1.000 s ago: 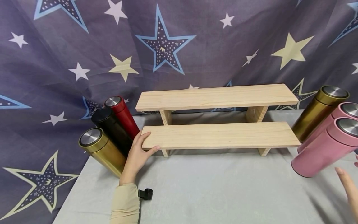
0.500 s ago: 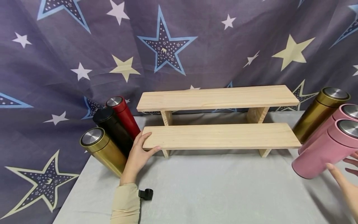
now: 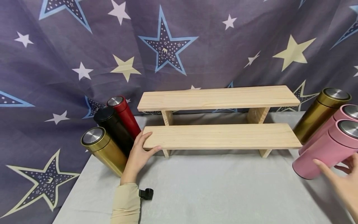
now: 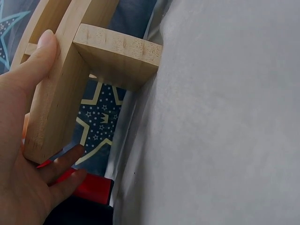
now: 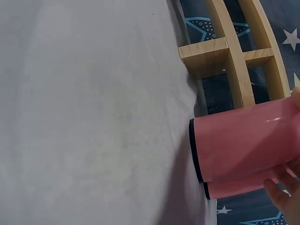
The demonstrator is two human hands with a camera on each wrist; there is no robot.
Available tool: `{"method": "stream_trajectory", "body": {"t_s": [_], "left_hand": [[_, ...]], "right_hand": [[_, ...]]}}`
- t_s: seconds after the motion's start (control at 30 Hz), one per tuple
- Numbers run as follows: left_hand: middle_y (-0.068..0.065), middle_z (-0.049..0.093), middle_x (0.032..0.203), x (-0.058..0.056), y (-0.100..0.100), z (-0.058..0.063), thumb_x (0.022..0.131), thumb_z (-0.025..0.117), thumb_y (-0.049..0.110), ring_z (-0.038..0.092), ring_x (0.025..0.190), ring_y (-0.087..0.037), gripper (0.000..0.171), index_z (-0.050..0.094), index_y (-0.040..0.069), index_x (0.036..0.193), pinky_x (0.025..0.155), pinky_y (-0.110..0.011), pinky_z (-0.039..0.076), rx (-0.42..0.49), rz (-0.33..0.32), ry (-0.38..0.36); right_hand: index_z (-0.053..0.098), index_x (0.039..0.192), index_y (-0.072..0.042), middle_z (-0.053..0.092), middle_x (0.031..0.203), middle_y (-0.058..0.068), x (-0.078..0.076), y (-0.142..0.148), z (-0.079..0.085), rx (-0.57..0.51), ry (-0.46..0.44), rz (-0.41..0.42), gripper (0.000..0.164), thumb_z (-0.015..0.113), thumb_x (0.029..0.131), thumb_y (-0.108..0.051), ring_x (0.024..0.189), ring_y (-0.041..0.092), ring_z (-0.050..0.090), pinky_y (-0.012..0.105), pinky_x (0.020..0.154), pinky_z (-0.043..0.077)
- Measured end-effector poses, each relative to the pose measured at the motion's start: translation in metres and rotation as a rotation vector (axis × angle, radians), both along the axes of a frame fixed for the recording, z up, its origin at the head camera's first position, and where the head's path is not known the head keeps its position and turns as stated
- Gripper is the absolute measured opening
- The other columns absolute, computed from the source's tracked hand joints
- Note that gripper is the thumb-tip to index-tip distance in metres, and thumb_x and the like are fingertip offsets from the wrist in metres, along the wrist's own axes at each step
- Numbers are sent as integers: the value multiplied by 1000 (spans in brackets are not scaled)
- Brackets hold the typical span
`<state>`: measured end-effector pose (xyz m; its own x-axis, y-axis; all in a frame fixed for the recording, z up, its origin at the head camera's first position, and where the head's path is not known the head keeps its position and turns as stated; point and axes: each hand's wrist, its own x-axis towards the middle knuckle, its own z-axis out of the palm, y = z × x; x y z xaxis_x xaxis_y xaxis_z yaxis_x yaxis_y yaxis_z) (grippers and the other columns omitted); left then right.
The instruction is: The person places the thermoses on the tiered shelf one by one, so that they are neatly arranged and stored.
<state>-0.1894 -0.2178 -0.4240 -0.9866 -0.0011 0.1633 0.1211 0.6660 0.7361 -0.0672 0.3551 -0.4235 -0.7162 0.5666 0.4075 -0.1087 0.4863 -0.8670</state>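
Note:
A two-tier wooden shelf stands at the middle of the table. My left hand holds the left end of its lower board, thumb along the front edge and fingers around the end, as the left wrist view also shows. At the right, my right hand grips the nearer pink thermos low on its body. Its thumb lies across the front, and the other fingers curl round the far side. A second pink thermos stands right behind, partly hidden by the first.
A gold thermos stands behind the pink ones, beside the shelf. Left of the shelf are a red thermos, a black thermos and another gold thermos, close to my left forearm. A star-patterned curtain hangs behind the grey-covered table.
My right hand has come in from the right edge and closed round the nearer pink thermos, which stays in place. The left hand keeps its hold on the shelf.

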Motion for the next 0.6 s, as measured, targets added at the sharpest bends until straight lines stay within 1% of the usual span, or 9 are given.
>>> {"method": "stream_trajectory", "body": {"t_s": [0.17,0.4,0.6], "left_hand": [[-11,23,161,-1,0,-1,78,82,49,29,144,-32,79,50,17,143,112,-52,29,0,0,-4],[-12,22,161,-1,-1,-2,78,81,49,29,143,-33,79,50,17,144,112,-52,29,-5,1,-9],[-12,22,161,-1,-1,-1,79,81,49,28,144,-33,79,50,17,143,112,-52,29,-5,0,-7]], "right_hand": [[53,119,-31,52,100,-17,-2,-2,1,2,-17,-27,64,77,74,8,91,-6,50,3,78,38],[50,119,-34,50,101,-21,-4,-6,4,-5,-101,-98,60,80,77,-3,88,-10,48,4,76,34],[51,122,-32,50,102,-21,-4,-8,5,-9,-103,-102,59,79,79,-5,88,-9,48,4,75,34]]}}
